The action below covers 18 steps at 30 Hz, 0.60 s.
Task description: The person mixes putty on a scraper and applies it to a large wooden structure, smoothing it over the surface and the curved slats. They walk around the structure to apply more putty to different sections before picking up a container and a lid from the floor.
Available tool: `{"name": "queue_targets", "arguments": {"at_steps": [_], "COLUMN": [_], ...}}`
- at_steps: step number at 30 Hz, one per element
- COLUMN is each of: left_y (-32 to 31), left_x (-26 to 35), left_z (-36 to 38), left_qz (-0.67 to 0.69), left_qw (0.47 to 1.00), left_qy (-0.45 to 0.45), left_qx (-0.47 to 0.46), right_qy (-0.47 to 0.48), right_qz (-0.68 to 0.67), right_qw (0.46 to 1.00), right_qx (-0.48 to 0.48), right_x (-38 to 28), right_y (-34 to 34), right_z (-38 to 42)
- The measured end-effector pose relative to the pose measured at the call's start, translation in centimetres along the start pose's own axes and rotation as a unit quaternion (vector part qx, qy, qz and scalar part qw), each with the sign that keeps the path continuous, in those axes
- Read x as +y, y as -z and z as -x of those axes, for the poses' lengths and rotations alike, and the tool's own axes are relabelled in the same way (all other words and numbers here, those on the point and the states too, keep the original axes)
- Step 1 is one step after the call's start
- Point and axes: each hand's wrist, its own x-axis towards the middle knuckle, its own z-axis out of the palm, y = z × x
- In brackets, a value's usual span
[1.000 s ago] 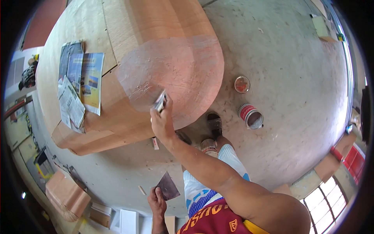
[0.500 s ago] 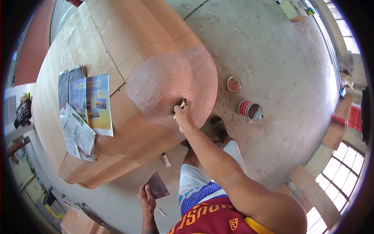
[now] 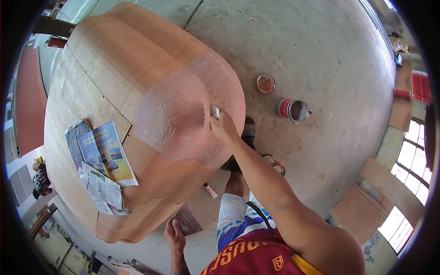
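Observation:
My right hand (image 3: 222, 124) is closed on a small flat metal scraper (image 3: 214, 111), its blade against the pinkish coated patch (image 3: 178, 103) at the rounded end of a large wooden form (image 3: 137, 50). Low in the view, my left hand (image 3: 175, 233) grips a dark thin rectangular sheet (image 3: 188, 221) between thumb and fingers, just below the form's edge. Newspapers (image 3: 110, 151) lie on the form's left part.
On the floor to the right are an open can (image 3: 285, 108) and a round lid (image 3: 266, 84). Another can (image 3: 276, 166) stands by my feet, and a small tube (image 3: 211, 190) lies below the form. Another person (image 3: 41, 180) is at the far left. Boards (image 3: 360, 213) lean at the right.
The view has shifted. My right hand with the scraper has moved up slightly over the coated patch. A can by my feet has come into view. My left hand still holds the sheet.

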Motion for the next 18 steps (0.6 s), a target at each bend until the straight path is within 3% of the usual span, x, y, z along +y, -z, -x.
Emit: {"name": "queue_targets", "arguments": {"at_steps": [2, 5, 7, 10, 13, 16, 18], "left_y": [-0.1, -0.6, -0.8, -1.5, -1.9, -2.6, -3.2], "left_x": [1.2, 2.0, 2.7, 4.7, 6.0, 5.2, 4.7], "left_z": [0.1, 0.2, -0.1, -0.5, -0.7, -0.5, -0.2], "left_qz": [-0.006, 0.009, 0.009, -0.005, -0.003, 0.007, 0.019], "left_qw": [1.000, 0.999, 0.999, 1.000, 1.000, 1.000, 0.999], "left_qy": [0.009, 0.032, 0.035, 0.026, 0.026, 0.030, 0.037], "left_qx": [-0.011, -0.005, -0.005, -0.005, 0.004, 0.001, 0.003], "right_qy": [-0.041, 0.003, 0.050, 0.197, 0.053, 0.024, -0.031], "right_qz": [0.050, 0.095, 0.087, 0.029, 0.056, 0.082, 0.058], "right_qw": [0.995, 0.994, 0.995, 0.980, 0.997, 0.996, 0.998], "right_qx": [-0.072, 0.048, -0.007, -0.027, -0.021, 0.036, -0.006], "right_x": [-1.3, -3.5, -5.9, -3.2, -0.4, 1.2, 0.0], "right_y": [-0.9, -5.3, -3.5, -2.3, 0.5, 0.4, -1.2], "right_z": [-2.2, -0.3, 3.8, 6.0, 2.4, -1.7, -3.2]}}
